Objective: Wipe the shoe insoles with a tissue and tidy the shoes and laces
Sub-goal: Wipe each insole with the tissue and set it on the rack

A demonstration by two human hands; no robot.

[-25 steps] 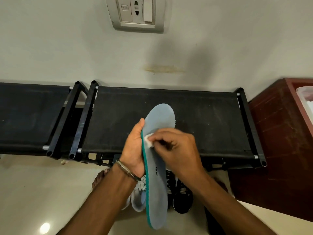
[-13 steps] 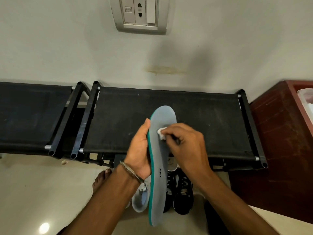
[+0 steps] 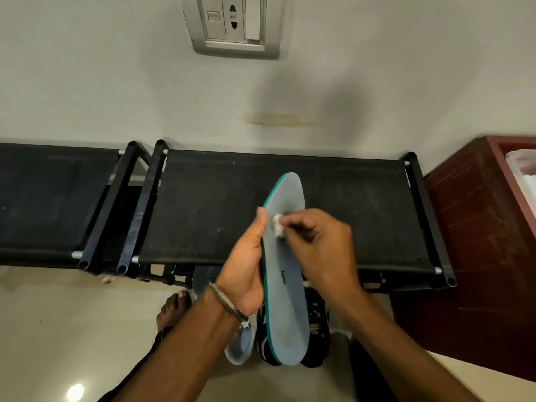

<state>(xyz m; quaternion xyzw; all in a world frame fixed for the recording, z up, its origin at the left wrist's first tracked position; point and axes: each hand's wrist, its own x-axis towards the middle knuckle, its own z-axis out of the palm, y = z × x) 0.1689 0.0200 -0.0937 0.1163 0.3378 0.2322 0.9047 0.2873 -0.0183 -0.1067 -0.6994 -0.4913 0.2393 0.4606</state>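
From the camera on my head I look down at my two hands in front of a black fabric-topped shoe rack (image 3: 290,198) that stands against a pale wall.

My left hand (image 3: 246,271) holds the grey insole (image 3: 285,285) from its left side, thumb stretched up along the green edge and palm wrapped against it, so the insole stands on its long axis with the toe end pointing up over the rack and the heel end hanging down toward the floor. A small dark printed mark sits about halfway down the insole, but it is too small and blurred for me to read. A thin metal bangle (image 3: 227,301) circles my left wrist.

My right hand (image 3: 316,239) pinches a small wad of white tissue (image 3: 278,229) between fingertips and thumb and presses it onto the upper part of the insole, just beside my left thumb.

Under the insole, on the floor, lie black shoes (image 3: 317,329) with laces showing, and to their left a pale grey-white shoe (image 3: 240,343). My bare foot (image 3: 172,309) is on the tiles further left.

A second black rack (image 3: 52,198) stands just beside the first on the left. On the wall above is a switch plate with a socket (image 3: 235,24); its little label cannot be read. A dark red cabinet (image 3: 478,242) is at the right.
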